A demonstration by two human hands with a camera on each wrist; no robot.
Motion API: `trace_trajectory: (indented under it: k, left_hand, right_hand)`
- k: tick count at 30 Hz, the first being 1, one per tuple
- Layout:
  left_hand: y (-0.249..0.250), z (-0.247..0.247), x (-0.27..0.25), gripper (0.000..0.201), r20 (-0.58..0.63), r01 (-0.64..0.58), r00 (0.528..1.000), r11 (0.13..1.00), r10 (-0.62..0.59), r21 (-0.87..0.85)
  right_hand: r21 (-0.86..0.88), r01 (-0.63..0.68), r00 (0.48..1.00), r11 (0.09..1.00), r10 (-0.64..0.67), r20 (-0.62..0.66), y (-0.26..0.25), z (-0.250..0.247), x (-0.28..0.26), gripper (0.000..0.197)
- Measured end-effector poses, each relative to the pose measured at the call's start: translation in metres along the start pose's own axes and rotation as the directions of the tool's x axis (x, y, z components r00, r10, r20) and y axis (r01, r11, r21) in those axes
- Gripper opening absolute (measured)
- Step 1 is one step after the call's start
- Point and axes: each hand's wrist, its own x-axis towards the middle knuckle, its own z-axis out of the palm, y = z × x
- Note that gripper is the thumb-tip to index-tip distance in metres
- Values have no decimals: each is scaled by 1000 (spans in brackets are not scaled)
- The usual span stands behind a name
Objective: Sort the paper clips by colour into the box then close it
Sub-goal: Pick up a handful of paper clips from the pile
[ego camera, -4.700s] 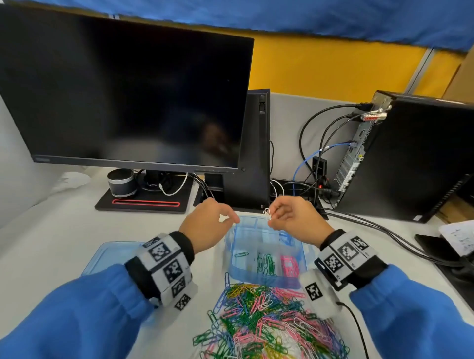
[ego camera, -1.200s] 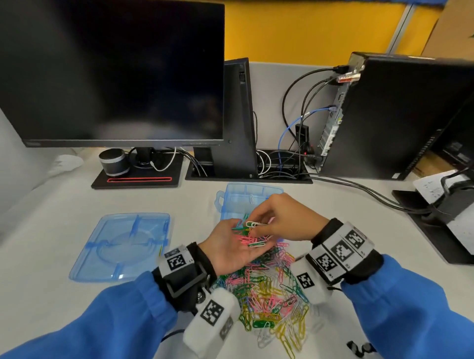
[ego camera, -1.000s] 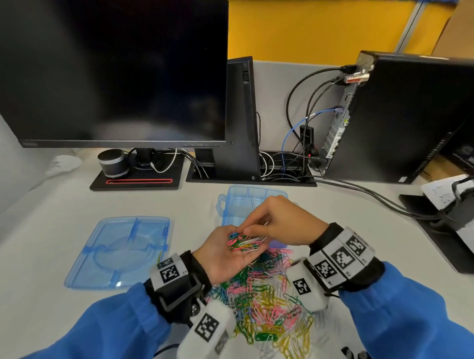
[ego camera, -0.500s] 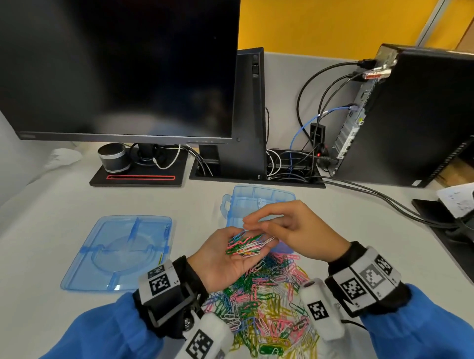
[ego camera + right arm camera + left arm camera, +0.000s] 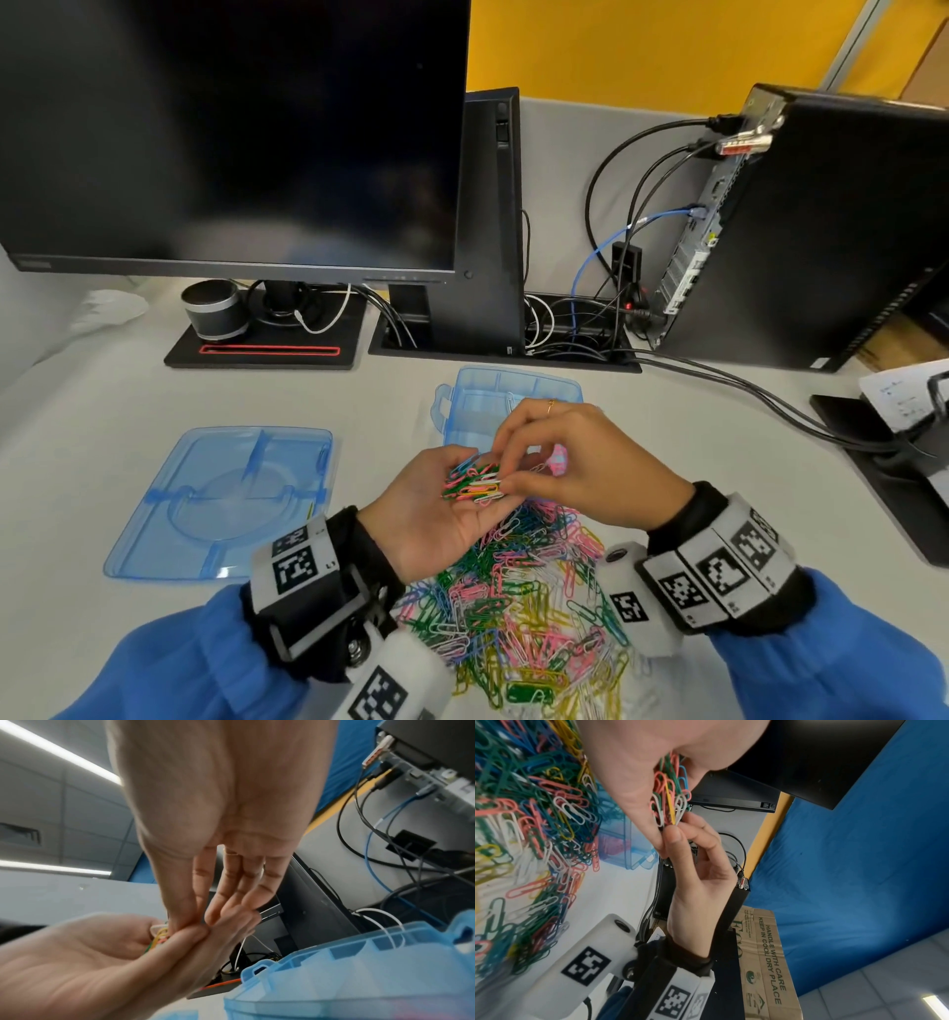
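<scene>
Head view: left hand (image 5: 436,519) cupping mixed paper clips (image 5: 475,482); right hand (image 5: 575,462) pinching one clip at bundle's right end; box (image 5: 513,385) lying just beyond both hands.

box (image 5: 464,411): translucent blue plastic, glossy | paper clips (image 5: 518,606): smooth coloured coating | desk (image 5: 77,426): matt

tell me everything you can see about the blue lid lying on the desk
The lid is a flat rectangle of clear light-blue plastic with rounded corners. Raised ribs run across it and a circular ridge sits in the middle. It lies flat on the pale desk, detached, left of the open box and in front of the monitor stand. Neither hand touches it.
</scene>
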Motion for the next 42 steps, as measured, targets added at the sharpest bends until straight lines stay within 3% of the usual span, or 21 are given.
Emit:
trace_trajectory:
  k: [2,5,9,15,21,27,31,35,39,42]
  left_hand:
    - [0,1,-1,26,-7,-3,1000,999,3,-34]
    - [0,0,0,40,-24,-15,1000,998,14,-63]
    - [0,1,-1,34,-46,-15,999,998,13,-62]
    - [1,-2,2,45,-10,-6,1000,997,5,-78]
    - [-3,-7,7,35,-30,-3,1000,998,2,-62]
    - [-4,-6,5,28,-31,-9,999,998,7,-62]
    - [-5,-11,10,38,-37,30,999,990,-35,-135]
    - [-4,-15,13,40,-53,32,998,990,-40,-140]
    - [-1,-16,11,40,-58,11,998,992,-18,-127]
    - [1,-14,9,40,-58,-2,998,993,-5,-120]
  right_hand:
    - [30,-11,1000,999,11,1,-1,-2,1,4]
    - [66,-22,1000,998,23,-11,-1,-6,1,5]
    - [13,-28,999,1000,28,-23,0,-4,1,4]
    - [-24,-1,1000,1000,1,11,3,2,1,13]
    - [-58,-7,999,998,9,34,7,6,2,1]
    - [48,-53,998,997,51,31,10,3,2,9]
    - [195,-159,976,968,184,-116,19,-8,12,12]
    - [182,-293,892,939,337,-303,43,-16,33,10]
    - [102,-398,875,912,411,-256,55,-14,46,18]
    - [30,-412,866,911,402,-299,56,-17,41,21]
